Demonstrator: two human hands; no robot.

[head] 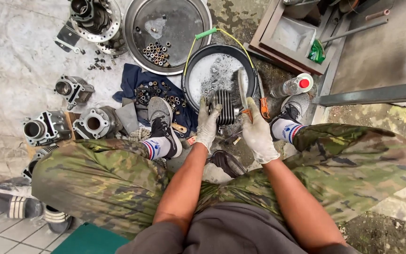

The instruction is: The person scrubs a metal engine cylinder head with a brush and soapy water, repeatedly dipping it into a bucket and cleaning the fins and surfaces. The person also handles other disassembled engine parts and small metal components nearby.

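Note:
My left hand (207,126), in a dirty pale glove, grips a dark finned engine cylinder (225,107) held at the near rim of a black bucket (191,70) of soapy water. My right hand (258,135), gloved too, holds a brush with an orange handle (243,89) whose bristles rest against the cylinder's right side. Both hands sit between my knees, over wet ground.
Several grey engine cylinders (95,123) lie at left on a pale tarp. A round metal tray (165,28) with small rings and a blue cloth (137,80) with small parts lie behind my left shoe. A plastic bottle with a red cap (293,86) lies right of the bucket.

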